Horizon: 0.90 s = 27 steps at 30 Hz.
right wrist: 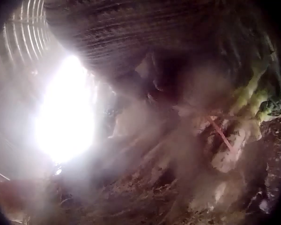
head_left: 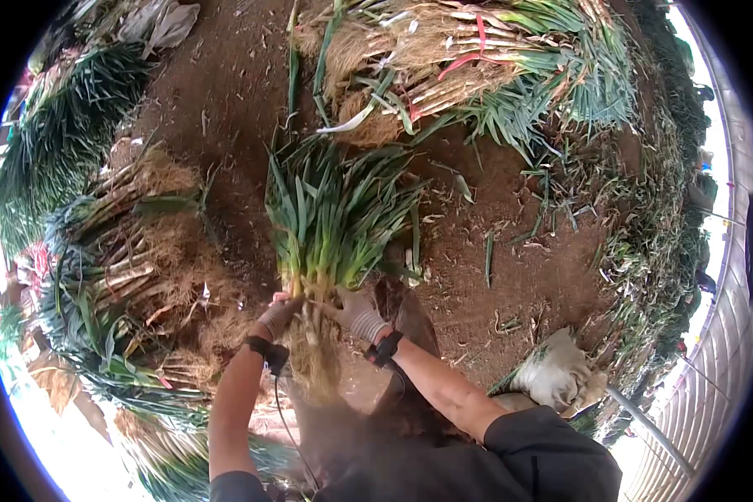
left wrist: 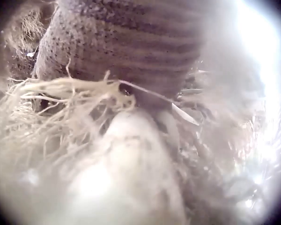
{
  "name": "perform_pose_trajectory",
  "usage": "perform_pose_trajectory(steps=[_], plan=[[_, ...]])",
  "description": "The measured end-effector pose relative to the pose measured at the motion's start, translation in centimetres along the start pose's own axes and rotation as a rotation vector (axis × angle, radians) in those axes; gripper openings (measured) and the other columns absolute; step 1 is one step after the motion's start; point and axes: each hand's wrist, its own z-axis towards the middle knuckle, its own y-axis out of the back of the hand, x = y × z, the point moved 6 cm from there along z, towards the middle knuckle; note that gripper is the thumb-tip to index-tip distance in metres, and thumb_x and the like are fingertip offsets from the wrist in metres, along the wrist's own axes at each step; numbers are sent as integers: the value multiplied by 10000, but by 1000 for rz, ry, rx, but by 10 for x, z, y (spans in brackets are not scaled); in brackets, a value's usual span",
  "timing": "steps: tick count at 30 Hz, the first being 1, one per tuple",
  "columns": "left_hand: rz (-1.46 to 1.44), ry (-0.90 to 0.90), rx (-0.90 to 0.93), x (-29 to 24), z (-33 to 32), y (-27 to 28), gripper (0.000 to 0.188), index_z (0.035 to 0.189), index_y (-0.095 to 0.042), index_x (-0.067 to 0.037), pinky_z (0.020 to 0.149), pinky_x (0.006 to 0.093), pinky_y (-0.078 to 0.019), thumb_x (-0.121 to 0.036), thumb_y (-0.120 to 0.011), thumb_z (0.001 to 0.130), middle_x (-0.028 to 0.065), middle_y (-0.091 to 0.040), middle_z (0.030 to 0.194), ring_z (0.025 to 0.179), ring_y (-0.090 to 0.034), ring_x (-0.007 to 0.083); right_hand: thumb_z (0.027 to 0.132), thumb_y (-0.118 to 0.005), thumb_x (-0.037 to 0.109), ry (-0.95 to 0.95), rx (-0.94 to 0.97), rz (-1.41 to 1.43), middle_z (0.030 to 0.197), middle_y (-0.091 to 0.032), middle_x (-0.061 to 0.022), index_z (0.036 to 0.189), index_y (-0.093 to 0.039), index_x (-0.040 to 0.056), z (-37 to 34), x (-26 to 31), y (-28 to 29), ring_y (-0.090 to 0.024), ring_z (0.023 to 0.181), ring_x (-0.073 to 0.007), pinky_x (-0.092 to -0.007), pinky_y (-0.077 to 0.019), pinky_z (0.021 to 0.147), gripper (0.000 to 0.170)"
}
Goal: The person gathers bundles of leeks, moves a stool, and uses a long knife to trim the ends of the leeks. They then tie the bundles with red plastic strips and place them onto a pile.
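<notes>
A bunch of long green onions point(head_left: 333, 213) lies in front of the body, leaves pointing away and roots point(head_left: 316, 372) hanging toward the person. My gloved left hand point(head_left: 281, 315) grips the left side of the pale stems. From the other side, my gloved right hand point(head_left: 358, 315) holds the same bunch, thumb over the stems. Close up in the left wrist view, a white stem point(left wrist: 138, 164) and stringy roots point(left wrist: 61, 101) sit under the knitted glove point(left wrist: 117, 47). A thin red tie point(right wrist: 220, 133) crosses the stems in the blurred right wrist view.
Tied green onion bundles point(head_left: 510, 58) lie ahead on the brown ground point(head_left: 460, 309). More bundles point(head_left: 113, 268) are piled at the left. A white sack point(head_left: 556, 372) sits at the lower right, beside a bank of leaf scraps point(head_left: 644, 276). A cable point(head_left: 284, 422) hangs from the left wrist.
</notes>
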Motion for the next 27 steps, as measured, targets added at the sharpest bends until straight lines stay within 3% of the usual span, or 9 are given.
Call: perform_pose_trajectory(steps=[2, 4, 7, 8, 10, 15, 20, 23, 27], plan=[[-74, 66, -88, -35, -48, -9, 263, 1085, -541, -148, 627, 338, -332, -373, -439, 997, -16, -435, 766, 677, -403, 139, 829, -561, 689, 16, 10, -13, 954, -664, -300, 1394, -387, -53, 4, -3, -4, -665, 903, -396, -439, -528, 769, 948], [-129, -25, -299, -3, -22, -5, 283, 952, -449, -196, 471, 275, -363, -282, -709, 881, -35, -484, 762, 605, -429, 72, 818, -613, 653, -39, -25, 93, 1178, -605, -295, 1398, -402, -2, -2, 5, 7, -620, 1065, -397, -442, -499, 905, 899], [-198, -445, -242, 41, 24, -15, 217, 1134, -521, -104, 602, 314, -398, -240, -519, 965, 2, -501, 780, 669, -467, 132, 818, -636, 625, -93, -130, 192, 1329, -525, -275, 1410, -406, 47, -2, -9, 4, -560, 1181, -394, -446, -449, 1003, 858], [-448, -72, -189, 43, 18, -26, 233, 1134, -527, -93, 596, 306, -434, -180, -590, 928, 13, -537, 794, 686, -512, 137, 824, -640, 606, -108, -134, 205, 1369, -495, -266, 1421, -400, 63, 3, -23, -5, -536, 1214, -396, -452, -431, 1030, 842], [-606, -2, -147, 21, 8, -38, 226, 1054, -545, -95, 573, 285, -480, -118, -669, 866, 27, -588, 827, 723, -573, 145, 838, -643, 568, -183, -150, 173, 1428, -448, -248, 1443, -385, 89, 11, -33, 1, -499, 1259, -403, -464, -396, 1074, 813], [-798, -147, -155, 5, 0, -57, 203, 1109, -477, -169, 627, 306, -509, -156, -573, 930, 16, -563, 974, 814, -584, 159, 874, -622, 347, -265, -118, 183, 1434, -464, -186, 1422, -431, 180, 8, -23, 24, -482, 1269, -395, -428, -483, 990, 605], [-713, -43, -83, -14, -11, -54, 186, 1073, -551, -98, 623, 313, -530, -135, -591, 896, 34, -577, 893, 758, -604, 166, 698, -770, 608, -19, -589, 71, 1237, -557, -250, 1385, -383, 109, 14, -45, 26, -559, 1123, -407, -468, -490, 928, 934], [-740, 113, -244, -12, -6, -53, 337, 1064, -568, 10, 588, 320, -544, -161, -699, 804, 75, -617, 856, 687, -619, 184, 628, -748, 719, -327, -470, 150, 1373, -431, -282, 1435, -296, 43, 23, -95, -10, -412, 1302, -398, -444, -327, 1115, 1146], [-679, 122, -201, 1, -4, -45, 343, 1092, -570, 6, 619, 318, -530, -159, -694, 818, 74, -623, 875, 726, -619, 184, 768, -738, 605, -543, -543, 653, 1370, -513, -181, 1423, -380, 3, 29, -171, -80, -507, 1227, -304, -359, -410, 1018, 959]])
